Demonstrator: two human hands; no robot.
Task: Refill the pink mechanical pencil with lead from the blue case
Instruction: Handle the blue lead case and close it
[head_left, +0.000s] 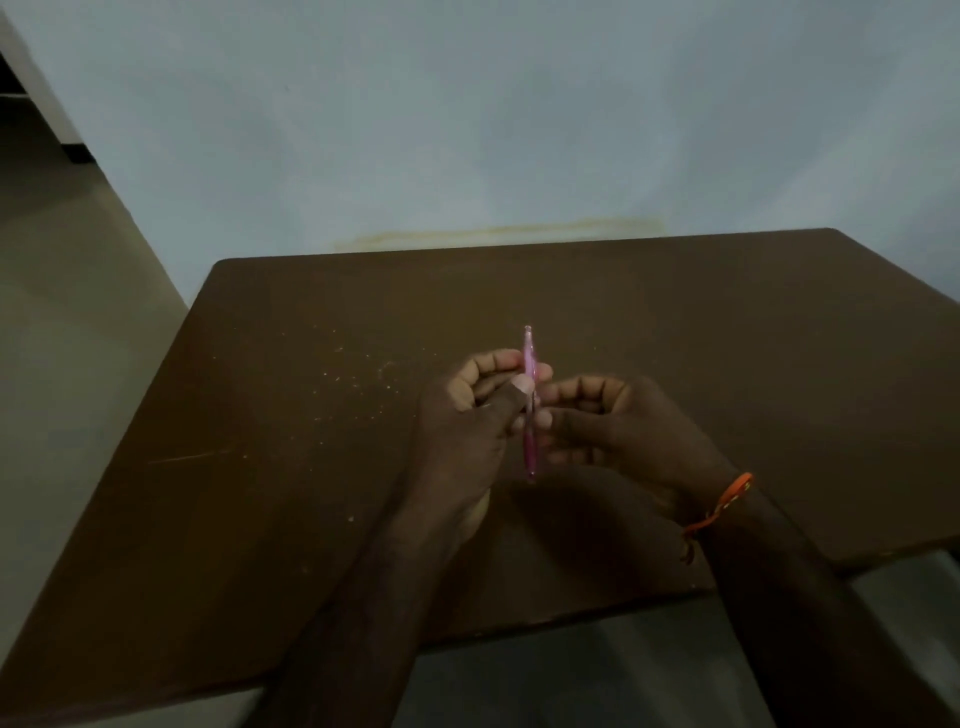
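Observation:
The pink mechanical pencil (529, 358) stands almost upright above the middle of the brown table (291, 415). My left hand (467, 415) grips its upper half between thumb and fingers. My right hand (618, 421) is curled beside it, with its fingertips touching the pencil's lower half. An orange band (722, 506) circles the right wrist. The blue lead case is not visible anywhere in this view; whether it sits inside a hand I cannot tell.
Small pale specks (358, 374) are scattered on the table left of my hands. A pale wall (467, 130) rises behind the table's far edge. Tiled floor (67, 312) lies to the left.

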